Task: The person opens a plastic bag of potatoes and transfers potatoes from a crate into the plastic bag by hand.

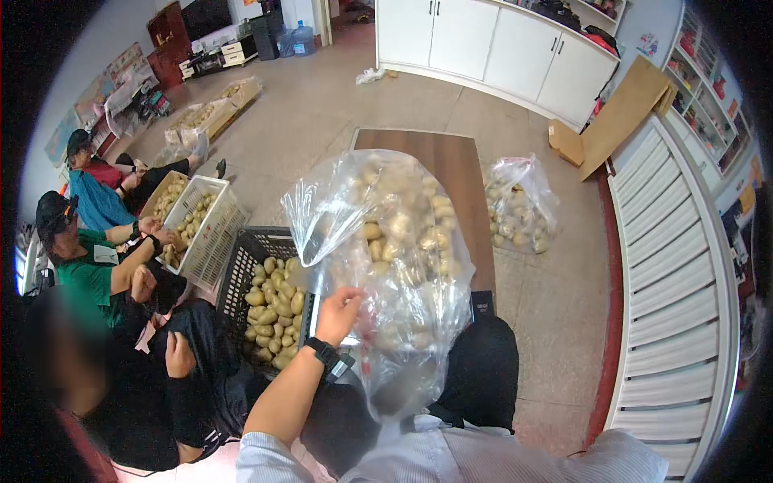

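Observation:
A large clear plastic bag (394,241) full of potatoes lies on a brown wooden table in front of me, its gathered film fanning out at the left. My left hand (338,314), with a dark watch on the wrist, is at the near left side of this bag. Its fingers are bent inward at the film and appear to pinch it, though the fingertips are hard to make out. Left of the hand stands a black crate (233,298) holding loose potatoes (276,310). My right hand is out of view; only a striped sleeve (620,459) shows at lower right.
Several people sit along the left, near a white crate (213,241) of potatoes. A smaller bag of potatoes (519,209) rests on the floor right of the table (451,153). A white radiator (668,266) lines the right; white cabinets (459,40) stand behind.

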A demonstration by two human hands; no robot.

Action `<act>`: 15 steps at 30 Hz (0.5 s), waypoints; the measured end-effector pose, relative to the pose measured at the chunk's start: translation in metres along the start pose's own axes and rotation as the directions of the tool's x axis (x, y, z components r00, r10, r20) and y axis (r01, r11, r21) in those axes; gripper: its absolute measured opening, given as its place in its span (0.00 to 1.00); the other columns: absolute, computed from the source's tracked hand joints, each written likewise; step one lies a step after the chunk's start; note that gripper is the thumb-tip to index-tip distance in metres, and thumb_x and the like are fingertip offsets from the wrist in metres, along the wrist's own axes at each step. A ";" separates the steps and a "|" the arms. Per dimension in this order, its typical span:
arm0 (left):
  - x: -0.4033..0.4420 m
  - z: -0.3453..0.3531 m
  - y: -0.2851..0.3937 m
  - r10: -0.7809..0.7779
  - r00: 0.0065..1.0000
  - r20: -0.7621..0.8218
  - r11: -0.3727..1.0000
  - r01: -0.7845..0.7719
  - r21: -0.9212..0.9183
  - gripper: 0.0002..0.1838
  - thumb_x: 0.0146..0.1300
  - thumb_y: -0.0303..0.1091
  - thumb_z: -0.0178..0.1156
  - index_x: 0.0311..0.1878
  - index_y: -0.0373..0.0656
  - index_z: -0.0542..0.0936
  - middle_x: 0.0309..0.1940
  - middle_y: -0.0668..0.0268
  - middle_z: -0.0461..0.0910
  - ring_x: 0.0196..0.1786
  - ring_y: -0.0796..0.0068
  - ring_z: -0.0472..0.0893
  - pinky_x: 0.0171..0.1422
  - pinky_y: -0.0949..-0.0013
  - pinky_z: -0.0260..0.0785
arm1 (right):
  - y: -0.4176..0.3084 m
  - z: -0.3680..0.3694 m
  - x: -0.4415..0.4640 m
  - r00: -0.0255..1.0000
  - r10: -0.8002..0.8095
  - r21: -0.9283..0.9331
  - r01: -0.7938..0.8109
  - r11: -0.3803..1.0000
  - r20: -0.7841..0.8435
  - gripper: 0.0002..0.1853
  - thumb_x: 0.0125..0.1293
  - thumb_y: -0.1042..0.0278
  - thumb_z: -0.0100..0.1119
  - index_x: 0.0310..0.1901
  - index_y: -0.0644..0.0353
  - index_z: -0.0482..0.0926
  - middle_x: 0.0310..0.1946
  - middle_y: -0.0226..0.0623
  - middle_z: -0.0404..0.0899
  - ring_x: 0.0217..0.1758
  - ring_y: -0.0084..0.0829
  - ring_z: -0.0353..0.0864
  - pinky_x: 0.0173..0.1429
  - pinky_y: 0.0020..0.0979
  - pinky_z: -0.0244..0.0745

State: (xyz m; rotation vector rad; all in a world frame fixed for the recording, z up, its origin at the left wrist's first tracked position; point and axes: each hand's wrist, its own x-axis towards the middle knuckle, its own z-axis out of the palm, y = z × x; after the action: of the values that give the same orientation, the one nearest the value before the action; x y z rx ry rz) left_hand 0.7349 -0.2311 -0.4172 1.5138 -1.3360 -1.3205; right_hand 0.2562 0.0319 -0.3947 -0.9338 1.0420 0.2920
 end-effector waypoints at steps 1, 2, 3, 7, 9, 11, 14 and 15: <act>0.001 0.000 0.002 0.002 1.000 -0.005 1.000 -0.002 -0.001 0.11 0.70 0.31 0.53 0.51 0.37 0.78 0.44 0.65 0.82 0.36 0.80 0.80 0.37 0.74 0.75 | -0.002 0.000 -0.004 1.000 0.003 0.003 -0.003 1.000 0.027 0.21 0.68 0.56 0.57 0.52 0.66 0.80 0.60 0.57 0.74 0.62 0.53 0.74 0.63 0.43 0.69; 0.000 0.001 0.001 -0.003 1.000 -0.006 1.000 0.003 -0.001 0.11 0.70 0.31 0.53 0.51 0.37 0.78 0.45 0.65 0.82 0.37 0.80 0.80 0.38 0.74 0.75 | -0.003 0.000 -0.007 0.998 0.005 0.006 -0.005 1.000 0.055 0.21 0.68 0.57 0.57 0.52 0.66 0.80 0.60 0.57 0.74 0.62 0.53 0.73 0.63 0.43 0.69; 0.000 0.002 0.002 -0.026 1.000 0.001 1.000 0.026 0.001 0.11 0.70 0.31 0.53 0.51 0.37 0.78 0.45 0.65 0.82 0.37 0.80 0.80 0.38 0.74 0.75 | -0.005 0.000 -0.009 0.996 0.001 0.002 -0.001 1.000 0.094 0.21 0.68 0.57 0.57 0.52 0.66 0.80 0.60 0.57 0.74 0.62 0.53 0.73 0.63 0.44 0.69; 0.000 0.004 0.048 -0.197 0.967 0.158 0.829 0.251 -0.499 0.14 0.70 0.32 0.54 0.56 0.37 0.74 0.48 0.63 0.81 0.37 0.74 0.80 0.42 0.69 0.75 | -0.029 -0.010 -0.015 0.947 -0.058 -0.060 0.082 0.995 0.317 0.21 0.68 0.57 0.57 0.52 0.67 0.79 0.60 0.57 0.74 0.62 0.53 0.73 0.63 0.44 0.69; -0.007 0.002 0.079 -0.199 0.956 0.216 0.745 0.291 -0.600 0.14 0.71 0.32 0.54 0.56 0.37 0.72 0.48 0.62 0.80 0.37 0.71 0.81 0.41 0.68 0.75 | -0.064 -0.024 -0.006 0.863 -0.131 -0.129 0.219 0.967 0.487 0.21 0.68 0.57 0.57 0.52 0.67 0.79 0.60 0.57 0.74 0.62 0.53 0.73 0.63 0.44 0.69; -0.032 0.003 0.122 -0.200 0.945 0.260 0.730 0.320 -0.603 0.11 0.71 0.31 0.53 0.53 0.38 0.73 0.48 0.61 0.80 0.36 0.70 0.82 0.37 0.68 0.76 | -0.117 -0.039 0.021 0.676 -0.245 -0.131 0.455 0.881 0.695 0.21 0.68 0.57 0.57 0.53 0.67 0.79 0.61 0.57 0.74 0.62 0.53 0.73 0.63 0.44 0.69; -0.072 0.000 0.177 -0.181 0.936 0.302 0.756 0.329 -0.567 0.10 0.71 0.31 0.53 0.51 0.38 0.74 0.47 0.60 0.80 0.34 0.70 0.82 0.31 0.69 0.77 | -0.187 -0.040 0.071 0.368 -0.226 -0.117 0.711 0.693 0.902 0.15 0.68 0.63 0.55 0.46 0.68 0.80 0.45 0.54 0.80 0.48 0.48 0.79 0.54 0.44 0.73; -0.082 -0.005 0.191 -0.191 0.936 0.295 0.757 0.332 -0.563 0.10 0.71 0.31 0.53 0.51 0.38 0.74 0.47 0.60 0.80 0.34 0.70 0.82 0.31 0.69 0.77 | -0.199 -0.037 0.090 0.464 -0.009 -0.381 0.738 0.557 0.886 0.14 0.68 0.64 0.55 0.45 0.67 0.80 0.39 0.51 0.81 0.44 0.46 0.81 0.51 0.43 0.74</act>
State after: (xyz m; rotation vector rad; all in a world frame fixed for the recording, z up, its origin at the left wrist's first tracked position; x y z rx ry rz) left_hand 0.6984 -0.1921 -0.2165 1.1392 -0.7002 -1.9207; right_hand 0.4011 -0.1341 -0.3730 -1.5524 -0.3219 0.6834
